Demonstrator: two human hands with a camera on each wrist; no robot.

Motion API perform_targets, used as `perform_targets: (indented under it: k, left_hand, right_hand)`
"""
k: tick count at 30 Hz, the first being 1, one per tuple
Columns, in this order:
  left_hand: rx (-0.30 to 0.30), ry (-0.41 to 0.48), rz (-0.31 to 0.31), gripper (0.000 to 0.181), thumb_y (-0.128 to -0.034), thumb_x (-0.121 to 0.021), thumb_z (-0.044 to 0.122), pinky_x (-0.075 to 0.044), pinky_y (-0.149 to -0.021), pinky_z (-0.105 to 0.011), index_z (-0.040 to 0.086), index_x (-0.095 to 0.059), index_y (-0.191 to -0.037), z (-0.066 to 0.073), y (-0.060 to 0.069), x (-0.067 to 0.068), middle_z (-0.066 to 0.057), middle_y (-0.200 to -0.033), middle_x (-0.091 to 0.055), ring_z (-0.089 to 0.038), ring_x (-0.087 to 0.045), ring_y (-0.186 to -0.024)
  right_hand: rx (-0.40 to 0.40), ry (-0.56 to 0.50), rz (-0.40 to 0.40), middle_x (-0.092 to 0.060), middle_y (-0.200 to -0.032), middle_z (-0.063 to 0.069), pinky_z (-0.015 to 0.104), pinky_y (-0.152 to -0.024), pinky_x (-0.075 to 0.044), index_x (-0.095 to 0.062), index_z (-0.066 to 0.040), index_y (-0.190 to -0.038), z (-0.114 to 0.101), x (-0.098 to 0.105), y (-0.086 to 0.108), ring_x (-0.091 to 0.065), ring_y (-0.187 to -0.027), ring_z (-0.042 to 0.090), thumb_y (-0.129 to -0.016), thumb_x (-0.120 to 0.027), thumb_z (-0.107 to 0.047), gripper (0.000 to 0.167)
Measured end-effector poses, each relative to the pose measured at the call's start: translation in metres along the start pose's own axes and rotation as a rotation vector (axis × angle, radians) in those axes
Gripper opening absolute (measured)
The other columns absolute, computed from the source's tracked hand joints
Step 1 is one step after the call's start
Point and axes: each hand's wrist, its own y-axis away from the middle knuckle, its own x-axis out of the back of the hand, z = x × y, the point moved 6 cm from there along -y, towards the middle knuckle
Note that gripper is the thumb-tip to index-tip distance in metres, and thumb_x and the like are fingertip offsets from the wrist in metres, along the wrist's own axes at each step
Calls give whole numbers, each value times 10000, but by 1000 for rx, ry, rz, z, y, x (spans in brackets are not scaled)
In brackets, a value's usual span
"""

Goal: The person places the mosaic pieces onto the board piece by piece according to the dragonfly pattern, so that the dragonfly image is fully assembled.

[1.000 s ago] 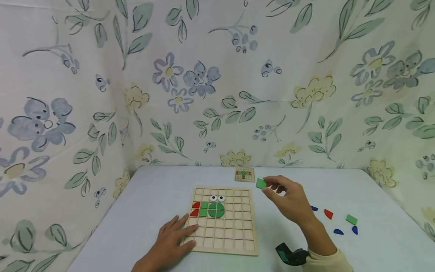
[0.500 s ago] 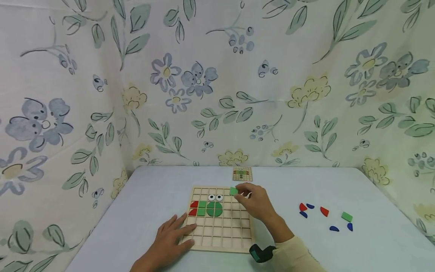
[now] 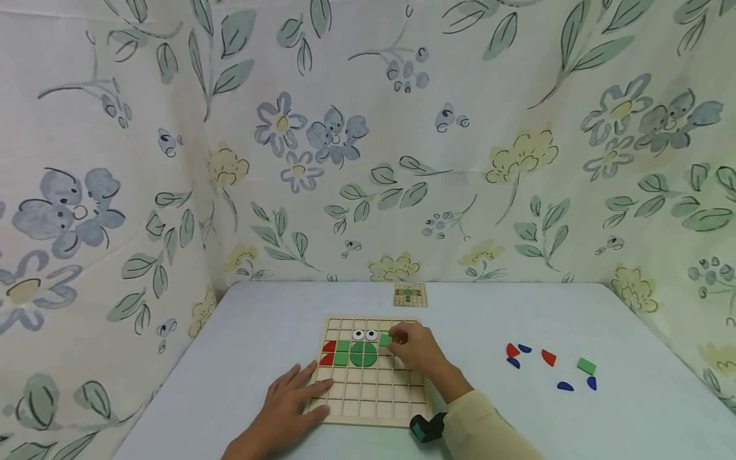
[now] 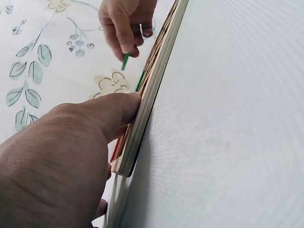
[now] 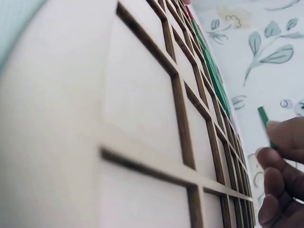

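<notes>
My right hand (image 3: 422, 348) pinches a green square tile (image 3: 384, 340) between thumb and fingers, over the upper right part of a wooden grid board (image 3: 368, 391). In both wrist views the tile (image 5: 264, 117) appears edge-on and apart from the board. On the board lie two red quarter-round pieces (image 3: 327, 359), two light green squares (image 3: 342, 352), a dark green disc of quarter pieces (image 3: 363, 353) and two eye pieces (image 3: 365, 335). With fingers spread, my left hand (image 3: 290, 402) rests on the board's left edge; its thumb (image 4: 118, 107) touches the rim in the left wrist view.
Right of the board lie red pieces (image 3: 549, 357), several blue pieces (image 3: 565, 386) and another green tile (image 3: 586, 365). A small patterned card (image 3: 411, 295) lies behind the board. Floral cloth (image 3: 368, 140) stands around the back and sides of the white table (image 3: 489, 319).
My right hand has carried the green tile left from beyond the board's right side to over its grid, lower than before. My left hand has stayed on the board's edge.
</notes>
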Motion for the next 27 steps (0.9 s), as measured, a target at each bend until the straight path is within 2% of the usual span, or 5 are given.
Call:
perform_targets:
  k: [7, 17, 22, 27]
  left_hand:
    - [9, 1, -3, 474, -879, -626, 534, -158, -1010, -678, 284, -652, -1280, 0, -1, -1, -108, -1490, -395, -460, -248, -1361]
    - [9, 8, -6, 479, -881, -615, 549, -152, -1013, -675, 295, -646, -1287, -2, -1, -1, -95, -1498, -384, -454, -235, -1369]
    - [9, 18, -13, 481, -882, -614, 548, -152, -1009, -682, 287, -648, -1284, -3, -2, -2, -101, -1496, -385, -462, -237, -1365]
    - [-3, 18, -8, 484, -885, -607, 552, -153, -1001, -690, 285, -646, -1287, -3, -2, -2, -103, -1496, -386, -470, -242, -1360]
  right_hand:
    - [1, 100, -60, -582, -813, -45, 303, -648, -471, -702, -10, -1038, 8, -12, -5, -532, -745, 112, -852, -707, -83, 200]
    - [21, 131, -77, -561, -810, -30, 321, -638, -460, -681, 39, -1085, 3, -13, -5, -506, -730, 123, -851, -699, -59, 254]
    - [71, 116, -49, -571, -811, -35, 318, -617, -460, -670, 46, -1119, -1, -5, -2, -516, -720, 121, -854, -677, -48, 281]
    - [90, 77, -7, -587, -833, -44, 302, -591, -458, -679, -17, -1134, -17, 22, 6, -528, -721, 122, -879, -692, -86, 264]
